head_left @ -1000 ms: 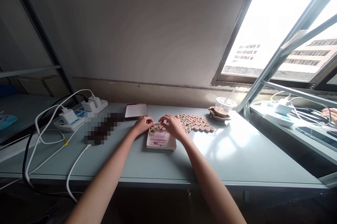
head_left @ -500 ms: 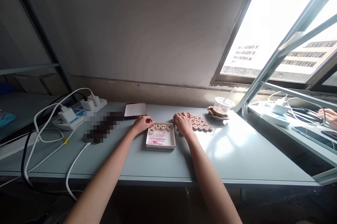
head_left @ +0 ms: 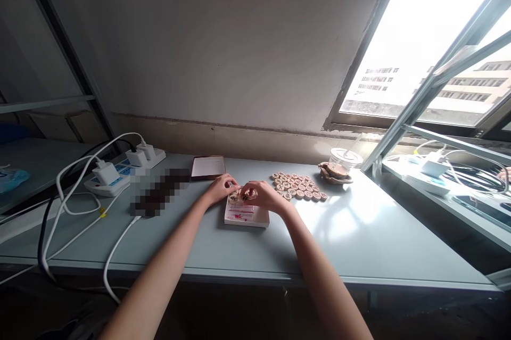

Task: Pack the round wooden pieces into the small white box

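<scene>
A shallow white box (head_left: 261,218) sits on the desk, with wooden Chinese chess pieces (head_left: 233,199) along its far side and a plastic packet with red print (head_left: 241,213) in front of them. My left hand (head_left: 219,189) is at the box's far left corner, its fingers curled over the rim. Above the box, my right hand (head_left: 261,195) pinches a round chess piece (head_left: 245,196) with a dark character, and it hides part of the row behind. To the right, several more chess pieces (head_left: 299,187) lie flat in rows on the desk.
The box lid (head_left: 208,167) lies behind on the left. A plastic cup (head_left: 344,158) stands in a brown holder (head_left: 333,174) at the back right. Power strips (head_left: 104,185) with white cables are on the left; another desk (head_left: 439,201) adjoins on the right.
My right hand has moved left from the rows of pieces to above the box and now holds a chess piece. My left hand has stayed by the box corner.
</scene>
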Demonstrator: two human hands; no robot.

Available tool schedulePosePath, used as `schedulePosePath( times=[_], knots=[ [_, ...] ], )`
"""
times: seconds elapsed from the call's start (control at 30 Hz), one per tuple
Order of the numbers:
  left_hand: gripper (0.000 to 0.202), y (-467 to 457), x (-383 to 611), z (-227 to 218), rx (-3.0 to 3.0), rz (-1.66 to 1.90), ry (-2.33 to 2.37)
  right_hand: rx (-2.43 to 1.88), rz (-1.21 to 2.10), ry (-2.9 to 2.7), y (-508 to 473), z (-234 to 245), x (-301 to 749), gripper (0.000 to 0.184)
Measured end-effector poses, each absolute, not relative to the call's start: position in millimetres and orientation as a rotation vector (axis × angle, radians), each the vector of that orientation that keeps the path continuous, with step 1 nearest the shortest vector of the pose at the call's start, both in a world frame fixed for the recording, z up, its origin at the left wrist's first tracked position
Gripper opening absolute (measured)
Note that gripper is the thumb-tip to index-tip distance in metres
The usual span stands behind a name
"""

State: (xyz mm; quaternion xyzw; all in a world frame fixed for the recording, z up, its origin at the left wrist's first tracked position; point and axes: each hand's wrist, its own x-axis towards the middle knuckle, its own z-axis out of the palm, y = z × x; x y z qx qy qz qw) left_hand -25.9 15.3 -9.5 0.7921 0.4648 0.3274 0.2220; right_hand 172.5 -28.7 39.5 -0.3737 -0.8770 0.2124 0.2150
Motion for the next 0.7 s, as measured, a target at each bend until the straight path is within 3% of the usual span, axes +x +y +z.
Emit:
schedulePosePath(
  times=[0.23, 0.43, 0.7],
  knots=[
    [0.025, 11.0, -23.9, -5.4, 2.154, 0.877, 1.292, -0.996, 0.545, -2.435, -24.9, 29.3, 170.2, 0.017],
    [0.026, 10.2, -23.7, -4.0, 2.174, 0.815, 1.263, -1.066, 0.431, -2.48, -28.6, 30.2, 169.4, 0.008],
    [0.038, 4.5, -22.9, 1.0, 2.204, 0.726, 1.238, -1.051, 0.463, -2.483, -30.4, 34.1, 168.5, 0.01]
  ],
)
